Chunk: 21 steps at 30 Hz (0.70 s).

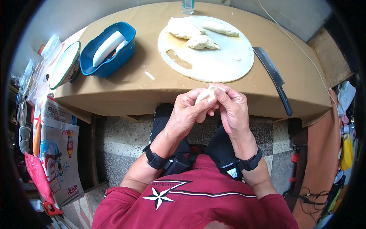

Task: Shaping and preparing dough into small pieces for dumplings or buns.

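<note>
A small piece of pale dough [203, 96] is pinched between the fingers of my left hand [185, 108] and my right hand [234, 107], just before the table's front edge. The fingers hide part of it. Beyond my hands, an oval white cutting board [220, 67] lies on the table. On its far half rest a large dough lump [183, 28], a smaller lump [202, 42] touching it, and a long dough roll [220, 29] to the right. A tiny white scrap sits near the board's right side.
Right of the board lies a cleaver [270, 67], its black handle jutting past the table's front edge. At left stand a blue plastic basin [107, 73] holding a peeled white radish [108, 48] and an enamel basin [66, 64]. A bottle [188, 7] is at the back.
</note>
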Each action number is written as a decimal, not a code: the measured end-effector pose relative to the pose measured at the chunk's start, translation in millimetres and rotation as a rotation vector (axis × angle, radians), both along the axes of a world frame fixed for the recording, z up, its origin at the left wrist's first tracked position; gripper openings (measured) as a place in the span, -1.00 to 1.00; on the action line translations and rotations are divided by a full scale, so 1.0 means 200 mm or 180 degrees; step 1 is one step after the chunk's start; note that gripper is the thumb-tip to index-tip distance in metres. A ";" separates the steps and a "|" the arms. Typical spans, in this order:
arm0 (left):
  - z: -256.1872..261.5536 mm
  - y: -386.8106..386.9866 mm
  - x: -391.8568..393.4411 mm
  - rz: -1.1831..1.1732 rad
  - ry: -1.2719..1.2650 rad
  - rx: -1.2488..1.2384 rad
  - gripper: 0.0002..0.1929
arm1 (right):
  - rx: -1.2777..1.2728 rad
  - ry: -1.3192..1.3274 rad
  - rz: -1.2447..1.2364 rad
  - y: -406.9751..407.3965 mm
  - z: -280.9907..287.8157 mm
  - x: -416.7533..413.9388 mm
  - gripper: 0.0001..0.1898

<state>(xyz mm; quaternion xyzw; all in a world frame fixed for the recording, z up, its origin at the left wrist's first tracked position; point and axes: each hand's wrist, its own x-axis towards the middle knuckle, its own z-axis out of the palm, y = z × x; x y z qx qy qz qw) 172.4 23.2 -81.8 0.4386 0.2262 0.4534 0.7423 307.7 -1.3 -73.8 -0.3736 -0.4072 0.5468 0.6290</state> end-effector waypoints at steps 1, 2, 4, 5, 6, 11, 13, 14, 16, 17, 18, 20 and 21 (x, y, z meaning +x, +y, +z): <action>0.00 0.00 0.00 -0.0002 0.0003 -0.0006 -0.83 | -0.0057 0.0075 0.0052 0.00 0.00 0.00 -0.68; -0.01 -0.01 -0.01 -0.0012 0.0051 0.0005 -0.83 | -0.0114 0.0150 0.0103 0.00 0.00 0.01 -0.70; -0.02 -0.01 -0.01 -0.0024 0.0098 0.0019 -0.83 | -0.0197 0.0366 0.0244 0.01 -0.02 0.03 -0.68; -0.02 -0.01 -0.01 -0.0055 0.0109 0.0003 -0.83 | -0.0278 0.0582 0.0388 0.02 -0.03 0.04 -0.65; -0.02 0.00 -0.01 -0.0084 0.0125 -0.0013 -0.83 | -0.0279 0.0588 0.0389 0.02 -0.03 0.05 -0.65; -0.02 0.01 -0.02 -0.0048 0.0078 0.0038 -0.82 | -0.0265 0.0956 0.0289 0.02 0.05 0.00 -0.68; -0.02 0.00 -0.02 -0.0042 0.0093 0.0090 -0.82 | -0.0291 0.0651 0.0361 0.03 0.05 0.02 -0.70; -0.02 0.00 -0.02 -0.0056 0.0190 0.0033 -0.81 | -0.0316 0.0346 0.0437 0.04 0.05 0.03 -0.72; -0.03 0.00 -0.02 -0.0074 0.0293 -0.0027 -0.81 | -0.0050 -0.0115 0.0316 0.04 0.02 0.04 -0.74; -0.04 0.01 -0.02 -0.0029 0.0345 0.0032 -0.81 | 0.0218 -0.0578 0.0197 0.05 0.01 0.04 -0.77; -0.05 0.01 -0.02 0.0015 0.0395 0.0090 -0.81 | 0.0215 -0.0576 0.0196 0.05 0.00 0.03 -0.77; -0.04 0.01 -0.01 -0.0001 0.0391 0.0052 -0.81 | 0.0129 -0.0218 -0.0018 0.05 -0.01 0.02 -0.78; -0.03 0.01 -0.01 -0.0009 0.0385 0.0016 -0.82 | 0.0126 -0.0214 -0.0014 0.05 -0.01 0.02 -0.78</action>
